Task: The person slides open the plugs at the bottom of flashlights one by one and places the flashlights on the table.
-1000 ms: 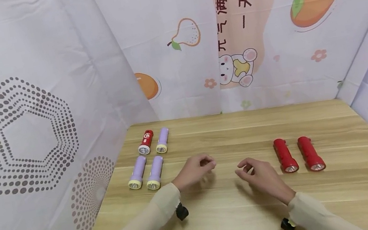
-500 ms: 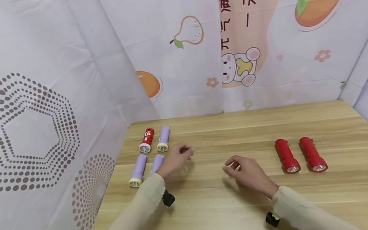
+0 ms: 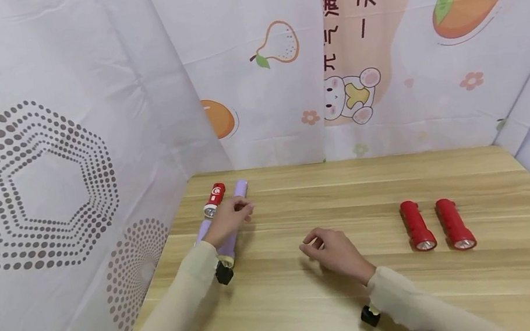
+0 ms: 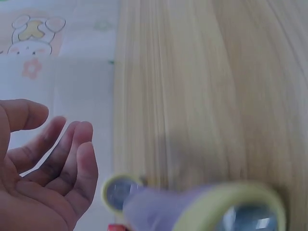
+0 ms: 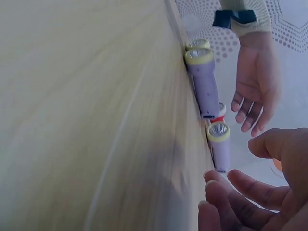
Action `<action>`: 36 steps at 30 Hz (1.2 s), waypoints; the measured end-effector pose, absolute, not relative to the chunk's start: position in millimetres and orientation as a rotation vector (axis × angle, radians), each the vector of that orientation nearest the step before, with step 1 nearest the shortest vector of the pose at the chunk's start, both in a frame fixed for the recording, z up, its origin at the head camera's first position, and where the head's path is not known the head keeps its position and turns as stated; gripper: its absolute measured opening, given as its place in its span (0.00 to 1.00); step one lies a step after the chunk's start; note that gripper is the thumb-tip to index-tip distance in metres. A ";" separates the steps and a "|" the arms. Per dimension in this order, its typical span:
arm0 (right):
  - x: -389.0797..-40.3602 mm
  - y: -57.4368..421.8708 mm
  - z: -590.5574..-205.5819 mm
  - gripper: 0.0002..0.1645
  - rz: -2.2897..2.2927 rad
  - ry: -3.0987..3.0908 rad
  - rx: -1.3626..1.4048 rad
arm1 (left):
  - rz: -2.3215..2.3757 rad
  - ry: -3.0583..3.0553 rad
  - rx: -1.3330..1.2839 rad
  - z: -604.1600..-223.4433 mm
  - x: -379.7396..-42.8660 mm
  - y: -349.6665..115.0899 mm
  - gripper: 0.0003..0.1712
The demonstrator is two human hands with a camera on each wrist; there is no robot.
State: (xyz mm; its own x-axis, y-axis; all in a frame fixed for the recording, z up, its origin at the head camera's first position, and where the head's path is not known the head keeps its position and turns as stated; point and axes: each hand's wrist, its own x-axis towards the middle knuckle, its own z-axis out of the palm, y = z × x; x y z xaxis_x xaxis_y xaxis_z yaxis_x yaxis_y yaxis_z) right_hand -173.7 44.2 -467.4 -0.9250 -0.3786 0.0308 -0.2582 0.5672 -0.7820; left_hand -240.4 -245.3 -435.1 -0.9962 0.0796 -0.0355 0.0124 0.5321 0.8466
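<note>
My left hand [image 3: 229, 219] hovers above the lilac flashlights on the left, holding nothing, its fingers loosely bent. It hides parts of a far lilac flashlight [image 3: 241, 188], a left lilac flashlight [image 3: 202, 231] and a near lilac flashlight [image 3: 228, 246]. Just beyond lies a red flashlight with a white head [image 3: 215, 196]. In the left wrist view, a yellow-rimmed lilac flashlight [image 4: 154, 209] sits below the fingers, apart from them. Over the middle of the table, my right hand [image 3: 335, 255] is also bare, fingers loosely curved; the right wrist view shows nothing in it [image 5: 255, 199].
Two red flashlights [image 3: 417, 226] lie side by side on the right of the wooden table [image 3: 291, 314]. A printed curtain [image 3: 254, 102] hangs along the back edge, and another patterned curtain [image 3: 52, 197] lines the left side.
My left hand has moved left and away from me, from the table's middle to over the lilac flashlights. The right hand has shifted left too. All flashlights stay in place.
</note>
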 end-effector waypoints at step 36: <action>-180.3 -71.8 -478.0 0.21 -1.284 2.454 -0.584 | 1.010 2.969 0.084 -443.0 -250.7 -291.8 0.09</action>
State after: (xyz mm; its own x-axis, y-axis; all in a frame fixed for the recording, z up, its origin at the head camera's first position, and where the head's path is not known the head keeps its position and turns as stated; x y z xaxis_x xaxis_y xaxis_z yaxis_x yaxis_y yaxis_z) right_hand -180.3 -71.8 -478.0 -0.8689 -0.4880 -0.0825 -0.2104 0.5150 -0.8309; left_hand -250.7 -291.8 -443.0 -0.9986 0.0520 0.0126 0.0489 0.7913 0.6095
